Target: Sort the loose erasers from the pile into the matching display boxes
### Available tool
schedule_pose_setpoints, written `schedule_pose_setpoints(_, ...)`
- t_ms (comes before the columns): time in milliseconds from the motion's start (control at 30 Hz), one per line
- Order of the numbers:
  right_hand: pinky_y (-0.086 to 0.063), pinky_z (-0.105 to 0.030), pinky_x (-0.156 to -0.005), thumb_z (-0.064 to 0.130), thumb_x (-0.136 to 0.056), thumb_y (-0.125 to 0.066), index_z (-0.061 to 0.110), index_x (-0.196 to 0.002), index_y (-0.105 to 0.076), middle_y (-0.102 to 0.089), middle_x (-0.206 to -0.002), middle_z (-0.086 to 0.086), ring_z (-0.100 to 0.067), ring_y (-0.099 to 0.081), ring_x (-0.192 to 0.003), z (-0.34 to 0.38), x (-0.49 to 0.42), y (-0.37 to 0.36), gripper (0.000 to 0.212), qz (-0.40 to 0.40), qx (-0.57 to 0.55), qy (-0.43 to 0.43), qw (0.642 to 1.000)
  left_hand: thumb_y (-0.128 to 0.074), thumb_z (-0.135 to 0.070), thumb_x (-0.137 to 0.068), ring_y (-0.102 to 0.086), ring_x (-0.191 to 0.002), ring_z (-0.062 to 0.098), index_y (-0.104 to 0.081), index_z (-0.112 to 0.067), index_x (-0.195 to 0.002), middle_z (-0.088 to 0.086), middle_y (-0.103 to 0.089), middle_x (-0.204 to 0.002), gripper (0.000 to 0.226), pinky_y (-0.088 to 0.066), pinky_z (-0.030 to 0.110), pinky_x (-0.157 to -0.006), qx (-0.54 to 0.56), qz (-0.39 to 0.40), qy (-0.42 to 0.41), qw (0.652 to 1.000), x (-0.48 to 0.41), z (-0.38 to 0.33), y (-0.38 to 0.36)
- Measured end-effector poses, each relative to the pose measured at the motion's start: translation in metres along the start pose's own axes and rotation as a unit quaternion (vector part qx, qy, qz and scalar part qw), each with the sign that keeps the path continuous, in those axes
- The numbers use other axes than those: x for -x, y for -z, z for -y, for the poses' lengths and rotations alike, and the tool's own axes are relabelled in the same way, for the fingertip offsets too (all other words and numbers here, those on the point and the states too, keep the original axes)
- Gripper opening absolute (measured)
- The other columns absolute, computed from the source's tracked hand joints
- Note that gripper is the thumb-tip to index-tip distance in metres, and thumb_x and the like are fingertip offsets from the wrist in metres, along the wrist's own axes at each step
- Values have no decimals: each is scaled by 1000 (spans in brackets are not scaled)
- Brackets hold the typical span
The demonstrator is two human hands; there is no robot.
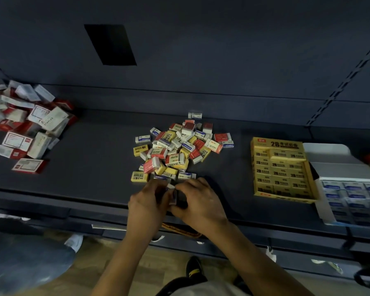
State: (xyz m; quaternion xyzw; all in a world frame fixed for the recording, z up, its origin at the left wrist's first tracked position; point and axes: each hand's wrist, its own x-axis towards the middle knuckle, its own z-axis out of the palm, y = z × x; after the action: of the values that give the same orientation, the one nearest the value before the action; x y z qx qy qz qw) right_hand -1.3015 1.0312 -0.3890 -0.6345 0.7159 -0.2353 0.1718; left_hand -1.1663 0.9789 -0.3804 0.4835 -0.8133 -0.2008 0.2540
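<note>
Left hand [147, 202] and right hand [199, 201] meet at the shelf [90, 167] edge just below the pile [175, 148], fingers curled, pinching what look like blurred erasers [172, 194] between them; yellow box [283, 196] and blue box [324, 210] sit right.

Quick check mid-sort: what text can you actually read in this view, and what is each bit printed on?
"2B": lid of the yellow display box, and the packed erasers inside.
"ERASER": blue-and-white erasers in the pile.
"STAPLES": white box, far left.
Chinese lid print and the white display box: too blurred.
</note>
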Motion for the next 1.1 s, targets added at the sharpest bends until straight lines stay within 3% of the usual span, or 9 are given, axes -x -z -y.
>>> schedule_pose_setpoints(200, -50, -39, -72, 36, -69, -72, 14, -98, -63, -62, -95, -5, -29, -52, -96, 3, -2, -10, 37, -63, 48, -2, 997, -67, -29, -85, -67, -62, 19, -62, -24, -106, -5, -70, -74, 22, -50, 29, -56, -25, 0, 21, 999, -1, 1, 1)
schedule_pose_setpoints(333, -50, -42, -71, 16, -74, -66, 13, -100, -63, -61, -96, -6, -30, -50, -95, 4, 0, -8, 26, -64, 26, 9, 998, -70, -16, -82, -62, -65, 18, -66, -21, -110, 2, -65, -85, 29, -45, 23, -58, -10, -19, 18, 1000, 1, 8, 3)
schedule_pose_setpoints(500, -49, -39, -66, -3, -66, -62, 13, -93, -66, -62, -89, -4, -29, -50, -88, -1, 0, -3, 32, -70, 29, 1, 997, -71, 4, -75, -63, -64, 24, -74, -15, -97, 10, -63, -89, 29, -44, 21, -60, -28, -12, -14, 999, 1, 11, 7)
schedule_pose_setpoints(600, -48, -39, -66, 2, -69, -64, 13, -92, -64, -62, -89, -3, -28, -50, -88, -3, 0, -3, 26, -65, 27, -1, 997, -64, 9, -73, -67, -72, 26, -73, -15, -99, 8, -64, -99, 37, -51, 26, -64, -28, 14, -19, 999, 1, 13, 8)
schedule_pose_setpoints(733, -50, -40, -66, 11, -73, -68, 15, -95, -62, -63, -91, -2, -26, -50, -88, -5, 1, -3, 23, -70, 31, 1, 997, -55, -6, -71, -67, -74, 24, -73, -18, -100, 6, -64, -103, 36, -57, 32, -64, -32, 37, -43, 998, 2, 17, 9)
schedule_pose_setpoints(933, -46, -34, -78, 37, -82, -62, 28, -123, -56, -62, -112, 2, -25, -48, -106, -2, 4, 12, 42, -9, 36, -23, 999, -80, -11, -68, -64, -66, 20, -72, -17, -90, 3, -63, -93, 25, -52, 26, -59, -53, 60, -24, 997, 0, 15, 6)
schedule_pose_setpoints(1100, -44, -33, -86, 21, -86, -50, 32, -128, -51, -55, -121, 4, -21, -41, -112, -3, 5, 20, 43, 41, 32, -2, 999, -85, -15, -62, -63, -66, 19, -71, -17, -85, 1, -63, -90, 26, -42, 19, -58, -58, 66, -22, 996, 2, 13, 5)
